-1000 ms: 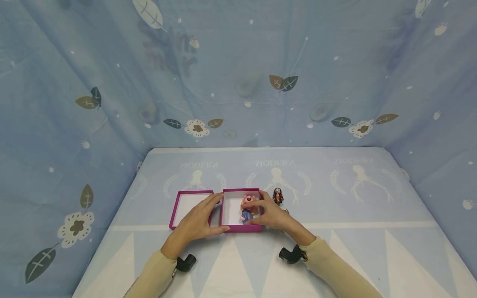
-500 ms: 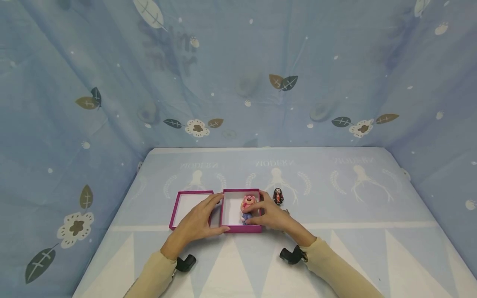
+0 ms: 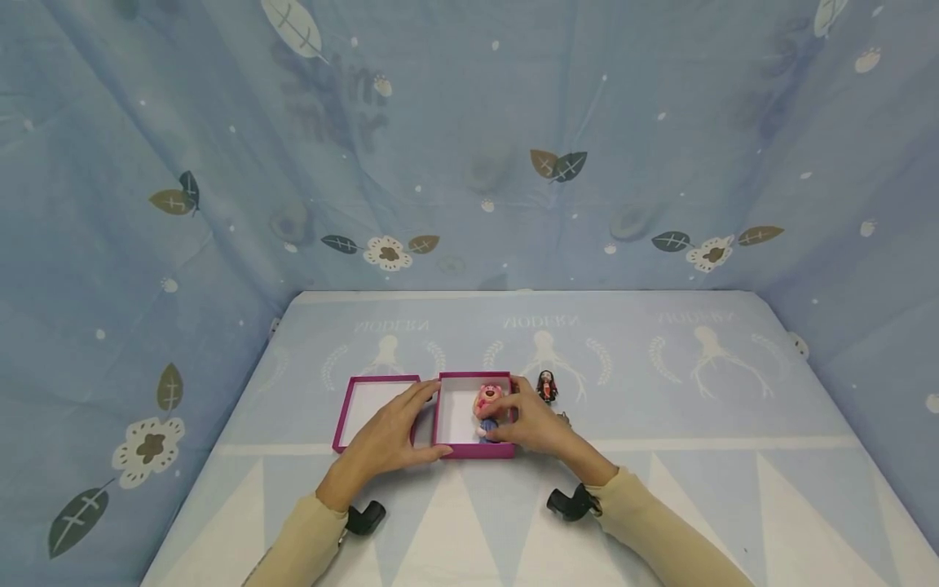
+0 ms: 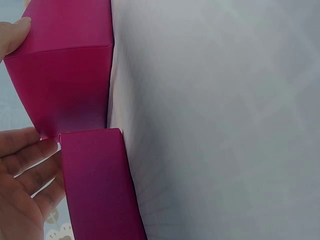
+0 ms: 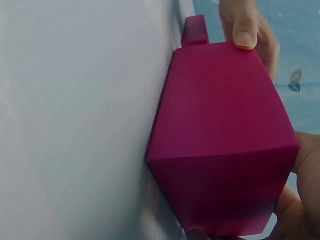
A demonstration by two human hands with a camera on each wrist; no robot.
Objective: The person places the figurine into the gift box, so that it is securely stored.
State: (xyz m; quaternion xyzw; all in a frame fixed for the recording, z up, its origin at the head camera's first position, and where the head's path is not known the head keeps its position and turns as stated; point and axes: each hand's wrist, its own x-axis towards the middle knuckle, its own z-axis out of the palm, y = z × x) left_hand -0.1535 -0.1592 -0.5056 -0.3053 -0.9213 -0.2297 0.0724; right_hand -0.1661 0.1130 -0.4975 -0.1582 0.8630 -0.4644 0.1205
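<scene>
A magenta box (image 3: 480, 451) with a white inside stands on the table. My left hand (image 3: 392, 432) holds its left side, thumb on the front corner and fingers towards the back. Inside, at the right, lies a pink bear figurine (image 3: 487, 398). A blue and white piece (image 3: 486, 430) shows below it; I cannot tell whether the two are joined. My right hand (image 3: 539, 420) reaches over the right wall, index finger and thumb pinching at the blue piece. In the right wrist view the box's outer wall (image 5: 220, 100) hides the inside.
A shallow magenta tray-like lid (image 3: 340, 420) lies left of the box, partly behind my left hand. Beyond my right hand stands a dark-haired figurine (image 3: 547, 386). A small greyish object (image 3: 563, 417) is mostly hidden by that hand. Fabric walls (image 3: 469, 163) enclose the table.
The blue piece has shifted and turned slightly under my right fingers, and its visible part is smaller. My left hand, the box and the lid have stayed in place.
</scene>
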